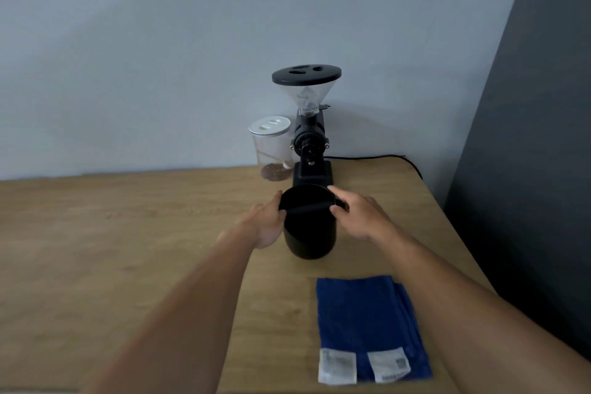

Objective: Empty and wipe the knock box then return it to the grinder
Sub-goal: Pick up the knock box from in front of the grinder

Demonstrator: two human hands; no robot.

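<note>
The black knock box (309, 240), a round tub with a bar across its mouth, stands on the wooden table (128, 233) just in front of the black coffee grinder (311, 150). My left hand (267, 224) holds its left side at the rim. My right hand (355, 214) grips the right side, thumb at the end of the bar. The inside of the box is dark and I cannot see its contents. A folded blue cloth (367, 326) with two white labels lies on the table nearer to me, to the right.
A clear jar (271, 147) with a white lid and some brown grounds stands left of the grinder by the wall. The grinder's black cable (383, 157) runs right along the table's back edge. The table's right edge slants beside a dark grey wall (527, 169).
</note>
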